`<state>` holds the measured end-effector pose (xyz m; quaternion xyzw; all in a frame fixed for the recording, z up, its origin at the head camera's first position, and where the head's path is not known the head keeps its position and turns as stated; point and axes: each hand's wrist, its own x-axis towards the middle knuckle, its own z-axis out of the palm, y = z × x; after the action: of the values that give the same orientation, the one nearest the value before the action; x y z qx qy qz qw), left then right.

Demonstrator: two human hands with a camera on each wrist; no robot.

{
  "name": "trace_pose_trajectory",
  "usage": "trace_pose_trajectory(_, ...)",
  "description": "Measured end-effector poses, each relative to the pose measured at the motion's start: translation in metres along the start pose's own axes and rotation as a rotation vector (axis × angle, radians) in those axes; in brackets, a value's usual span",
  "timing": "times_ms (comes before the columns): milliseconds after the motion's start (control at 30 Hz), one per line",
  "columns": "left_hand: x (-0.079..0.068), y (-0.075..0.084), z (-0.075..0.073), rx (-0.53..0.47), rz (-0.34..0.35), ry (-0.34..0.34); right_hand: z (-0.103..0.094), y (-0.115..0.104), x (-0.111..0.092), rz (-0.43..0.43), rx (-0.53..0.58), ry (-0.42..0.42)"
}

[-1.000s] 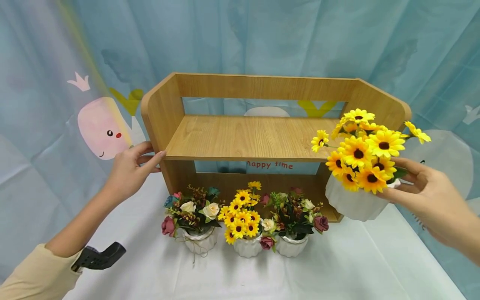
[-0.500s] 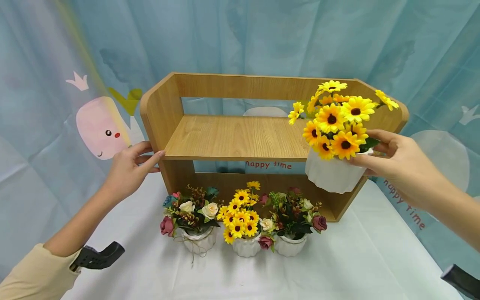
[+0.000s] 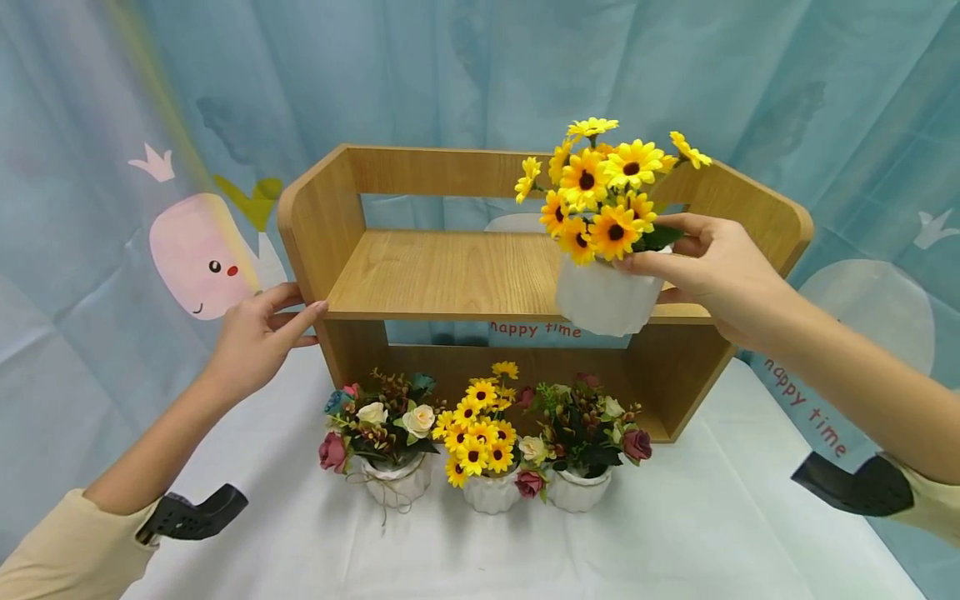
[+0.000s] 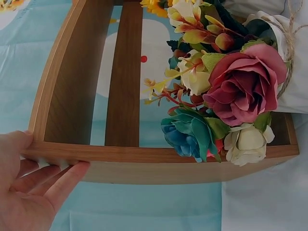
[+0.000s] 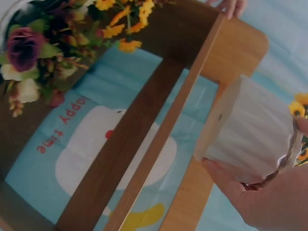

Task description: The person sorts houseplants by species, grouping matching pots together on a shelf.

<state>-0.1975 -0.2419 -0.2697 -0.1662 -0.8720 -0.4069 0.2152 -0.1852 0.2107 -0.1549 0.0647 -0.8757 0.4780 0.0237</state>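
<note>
My right hand (image 3: 723,275) grips a white ribbed flowerpot (image 3: 603,298) of yellow artificial sunflowers (image 3: 615,179) by its rim, thumb in front. Held upright, the pot overlaps the front edge of the upper board of a two-tier wooden shelf (image 3: 442,275). The right wrist view shows the pot's underside and side (image 5: 255,130), with a fingertip near its base. My left hand (image 3: 262,337) pinches the front edge of the shelf's left side panel, level with the upper board. In the left wrist view its thumb and fingers (image 4: 67,185) lie along that panel's edge.
On the white cloth before the lower tier stand a pot of mixed roses (image 3: 397,479), a smaller sunflower pot (image 3: 491,492) and another rose pot (image 3: 579,490). A blue printed curtain (image 3: 525,67) hangs behind. Black wrist mounts (image 3: 855,483) are worn on both forearms.
My right hand has carried the sunflower pot leftward and upward, from beside the shelf's right end to in front of the upper board. The left hand has stayed on the side panel.
</note>
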Motion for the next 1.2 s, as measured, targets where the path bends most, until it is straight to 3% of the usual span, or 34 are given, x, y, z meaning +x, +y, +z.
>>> trace_pose_trajectory(400,-0.002,0.000,-0.001,-0.003,-0.007,-0.006,0.036,-0.041,0.021,-0.059,0.108,-0.052)
trace_pose_trajectory(733,-0.002,0.001,-0.001,-0.015,0.001,-0.005,0.071,-0.062,0.055,-0.054,0.200,-0.093)
trace_pose_trajectory(1200,-0.001,0.002,-0.001,0.009,-0.025,-0.005,0.130,-0.079,0.094,-0.051,0.188,-0.097)
